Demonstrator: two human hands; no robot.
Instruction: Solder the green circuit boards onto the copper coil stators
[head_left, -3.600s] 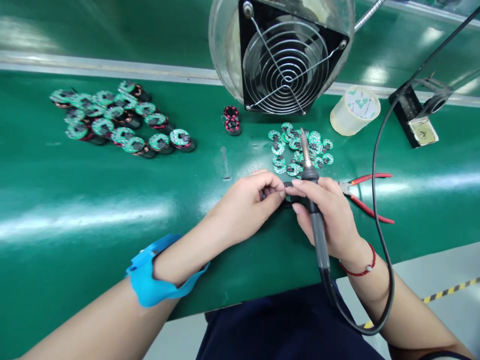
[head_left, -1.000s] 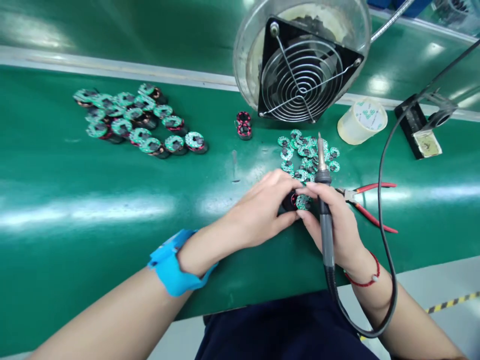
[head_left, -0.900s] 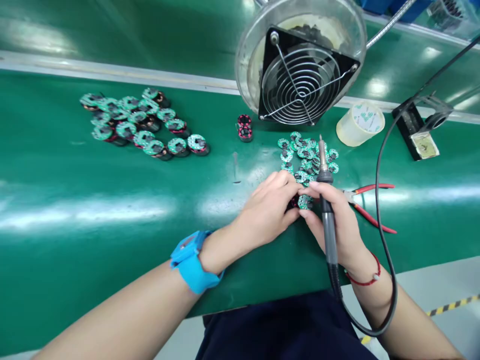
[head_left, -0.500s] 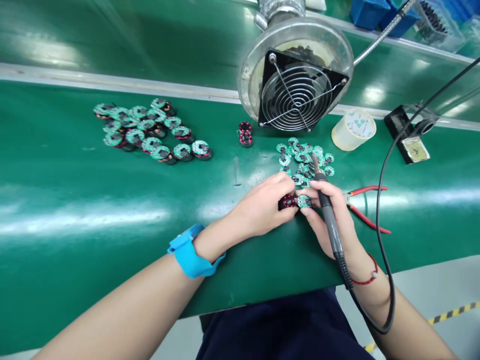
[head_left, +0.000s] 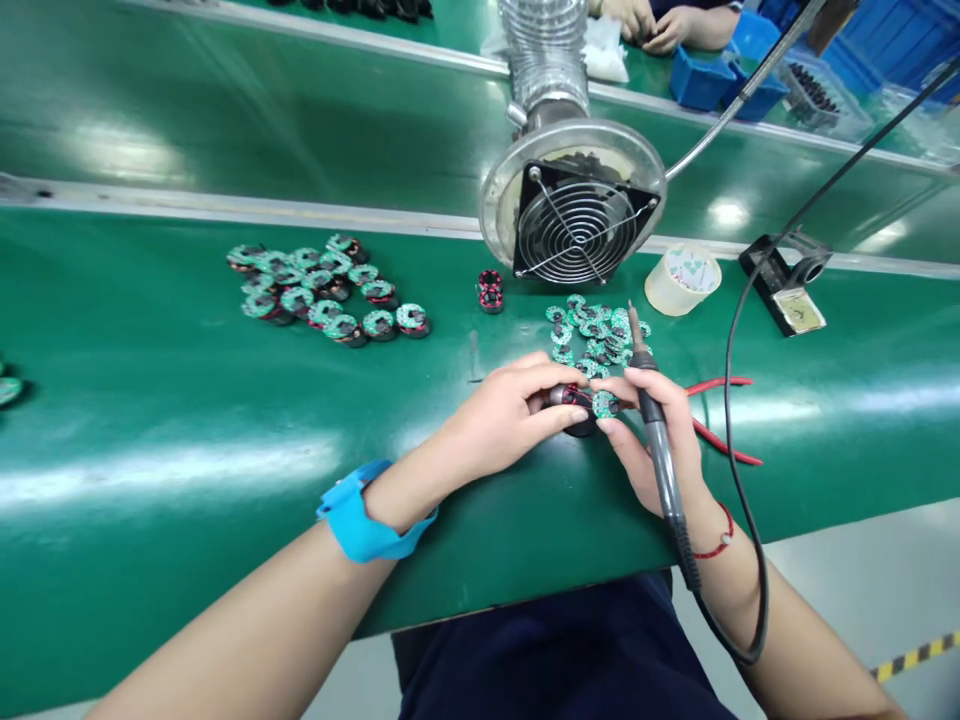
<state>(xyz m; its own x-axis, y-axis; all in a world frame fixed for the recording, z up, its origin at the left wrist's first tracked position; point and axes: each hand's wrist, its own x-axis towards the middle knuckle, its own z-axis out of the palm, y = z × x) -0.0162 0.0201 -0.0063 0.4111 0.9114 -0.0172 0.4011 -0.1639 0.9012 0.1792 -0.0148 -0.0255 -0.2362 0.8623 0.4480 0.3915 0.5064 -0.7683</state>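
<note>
Between the thumb and fingers of my left hand (head_left: 506, 415) is a small motor coil (head_left: 574, 396) with red-and-black windings, lying on its side. My right hand (head_left: 660, 430) pinches a round green circuit board (head_left: 604, 404) by its edge, right against the end of the coil. The same hand also carries a soldering iron (head_left: 654, 430), its tip pointing up and away from the coil. Just beyond my fingers lies a loose heap of green circuit boards (head_left: 592, 325). Red-handled pliers (head_left: 724, 440) rest beside my right hand, their jaws hidden behind it.
A fume extractor fan (head_left: 581, 232) hangs over the back. Coils with boards (head_left: 322, 290) cluster at left; bare coils (head_left: 490, 290) stand mid-table. A tape roll (head_left: 682, 280) and a soldering iron stand (head_left: 784, 285) are at right. Another person's hands (head_left: 660, 25) show across the bench.
The coil in my left hand has turned, so its side now shows instead of its wound end. The board stays in my right fingers. The view has tilted up, revealing another person's hands.
</note>
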